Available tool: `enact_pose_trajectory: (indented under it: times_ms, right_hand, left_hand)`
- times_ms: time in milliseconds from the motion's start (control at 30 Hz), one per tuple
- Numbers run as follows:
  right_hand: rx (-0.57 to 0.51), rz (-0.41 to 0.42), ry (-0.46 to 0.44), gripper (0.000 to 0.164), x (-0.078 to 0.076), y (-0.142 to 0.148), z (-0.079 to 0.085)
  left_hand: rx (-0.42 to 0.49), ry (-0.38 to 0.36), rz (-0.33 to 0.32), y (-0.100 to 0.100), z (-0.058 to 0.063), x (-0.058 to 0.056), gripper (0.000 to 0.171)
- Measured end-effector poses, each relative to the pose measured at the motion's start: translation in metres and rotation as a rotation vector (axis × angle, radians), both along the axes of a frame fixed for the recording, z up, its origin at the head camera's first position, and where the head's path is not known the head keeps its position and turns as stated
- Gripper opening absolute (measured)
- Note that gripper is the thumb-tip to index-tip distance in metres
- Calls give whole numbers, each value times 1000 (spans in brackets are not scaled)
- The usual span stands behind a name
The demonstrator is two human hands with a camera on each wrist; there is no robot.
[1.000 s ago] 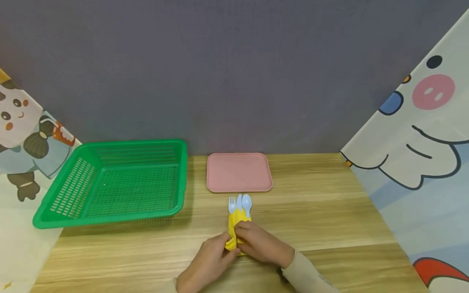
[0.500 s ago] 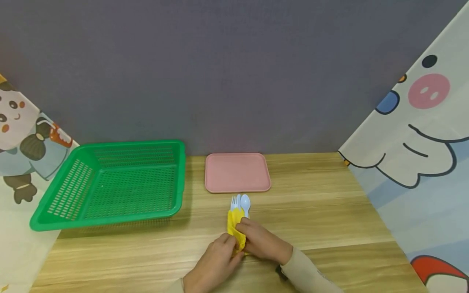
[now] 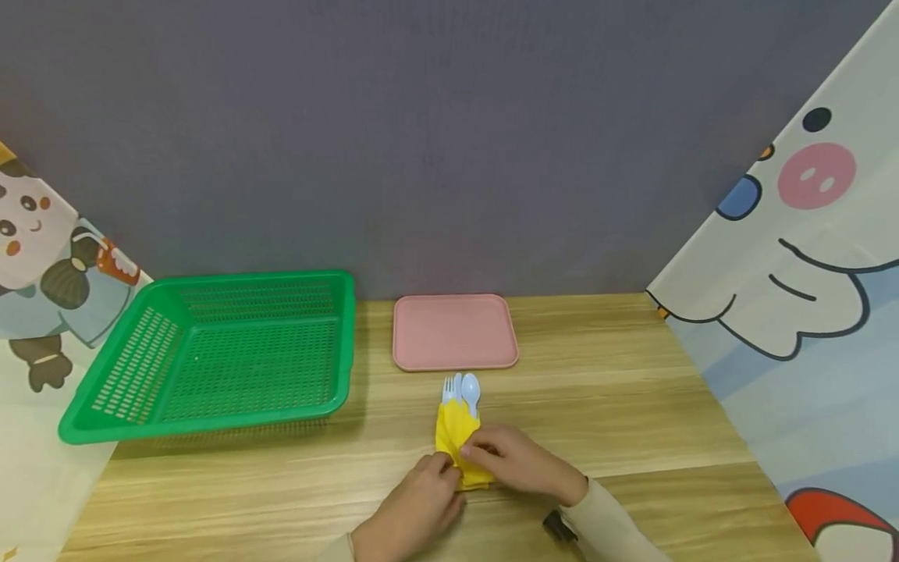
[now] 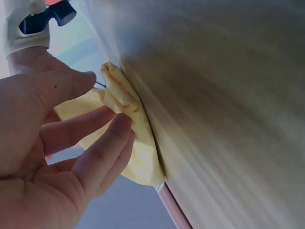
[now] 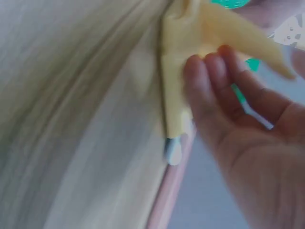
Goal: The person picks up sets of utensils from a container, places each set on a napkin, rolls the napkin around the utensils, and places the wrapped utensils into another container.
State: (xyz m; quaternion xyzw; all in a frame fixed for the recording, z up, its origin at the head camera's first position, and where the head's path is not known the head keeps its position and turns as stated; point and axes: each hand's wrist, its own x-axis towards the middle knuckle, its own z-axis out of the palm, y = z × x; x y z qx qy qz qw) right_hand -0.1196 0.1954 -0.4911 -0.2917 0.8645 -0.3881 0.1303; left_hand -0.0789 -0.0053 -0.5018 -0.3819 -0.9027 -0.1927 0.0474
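Note:
A yellow napkin lies wrapped around a pale blue fork, knife and spoon. Their heads stick out at the far end; the handles are hidden in the cloth. My left hand holds the napkin's lower left side with bent fingers. In the left wrist view its fingertips touch the folded cloth. From the right, my right hand holds the upper fold between thumb and fingers. In the right wrist view its fingertips meet against the napkin, and a flap slants across beside them.
A pink tray lies just beyond the cutlery on the wooden table. At the left stands a green slotted basket with nothing in it. A grey partition rises behind, with cartoon-printed sheets on both sides.
The bunched napkin edge now lies flatter across the cutlery, its lower corner spread to the right. My right hand has shifted slightly right and down; the left stays close to its place.

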Motion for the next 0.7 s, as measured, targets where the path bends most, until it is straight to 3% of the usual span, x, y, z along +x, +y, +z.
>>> enact_pose_trajectory:
  times_ms: [200, 300, 433, 567, 700]
  right_hand:
    - [108, -97, 85, 26, 7, 0, 1]
    - [138, -107, 66, 21, 5, 1, -3]
    - [143, -109, 24, 23, 4, 4, -6]
    - [134, -110, -11, 28, 2, 6, -5]
    - [129, -110, -34, 29, 0, 7, -6]
  left_hand:
    - [1, -18, -12, 0, 1, -1, 15]
    - [-7, -12, -8, 0, 2, -2, 19]
    - [-24, 6, -1, 0, 3, -2, 38]
    - [-63, 72, -5, 1, 1, -3, 48]
    - [-134, 183, -7, 4, -1, -7, 33]
